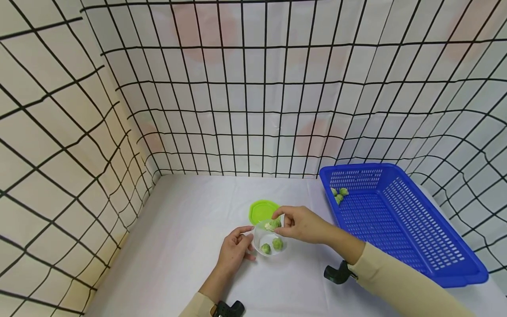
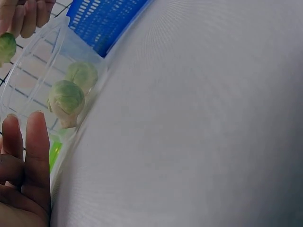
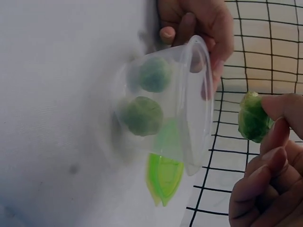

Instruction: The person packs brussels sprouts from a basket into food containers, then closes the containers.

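A clear round plastic tub (image 1: pixel 257 246) stands on the white cloth with two Brussels sprouts inside, one green sprout (image 1: pixel 277 244) and another sprout (image 1: pixel 266 248) beside it. My left hand (image 1: pixel 233 251) holds the tub's left side near the rim; in the left wrist view some of its fingers (image 2: pixel 37 146) extend alongside the wall. Above the tub's opening, my right hand (image 1: pixel 303 224) pinches a Brussels sprout (image 3: pixel 253 118) between thumb and fingers. Just behind the tub lies a bright green lid (image 1: pixel 261 211), partly seen through the clear wall in the right wrist view.
A large blue perforated basket (image 1: pixel 396 224) sits at the right, with several Brussels sprouts (image 1: pixel 343 192) in its far left corner. Black wire mesh (image 1: pixel 245 110) backed by white sheets surrounds the cloth-covered table (image 1: pixel 170 246) at the back and sides.
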A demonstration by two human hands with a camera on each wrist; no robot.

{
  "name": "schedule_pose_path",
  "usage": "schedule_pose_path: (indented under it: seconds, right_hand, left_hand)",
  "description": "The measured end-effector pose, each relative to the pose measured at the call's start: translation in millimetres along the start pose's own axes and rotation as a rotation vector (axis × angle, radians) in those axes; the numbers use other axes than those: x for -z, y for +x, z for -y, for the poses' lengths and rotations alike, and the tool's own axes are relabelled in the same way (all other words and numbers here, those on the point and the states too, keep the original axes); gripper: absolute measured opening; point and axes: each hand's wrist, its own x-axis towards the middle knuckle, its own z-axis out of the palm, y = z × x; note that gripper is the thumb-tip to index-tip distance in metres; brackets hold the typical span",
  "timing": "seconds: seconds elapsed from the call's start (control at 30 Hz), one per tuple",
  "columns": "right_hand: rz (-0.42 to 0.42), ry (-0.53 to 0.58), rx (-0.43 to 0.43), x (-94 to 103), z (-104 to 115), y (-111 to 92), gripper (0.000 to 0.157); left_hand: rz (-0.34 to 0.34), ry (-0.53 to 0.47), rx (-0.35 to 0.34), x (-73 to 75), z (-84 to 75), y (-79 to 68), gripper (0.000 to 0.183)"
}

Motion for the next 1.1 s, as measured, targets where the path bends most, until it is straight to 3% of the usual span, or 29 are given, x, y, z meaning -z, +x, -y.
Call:
schedule_pose_path:
  seconds: [0.23,0.47,0.87,1.1]
  right_hand:
    - [0.065,-0.093,-0.025,-6.4,-6.0,2.1,0.027]
    - [0.037,-0.201,0.011,-5.9,-9.5,2.7,0.032]
    - [0.022,-0.172,-0.005,-1.9,-7.6,1.1,0.033]
    - [-0.054,-0.105,-0.04,10.5,-1.0,-1.4,0.03]
  left_hand:
    - [0.009,-0.01,-0.006,0.1,-0.9,-0.9,0.038]
    - [0.009,-0.014,-0.004,-0.3,-2.0,-1.0,0.038]
    - [-0.003,-0.004,-0.001,-0.2,-0.3,-0.4,0.038]
    - [-0.001,0.003,-0.002,0.5,0.2,-0.1,0.036]
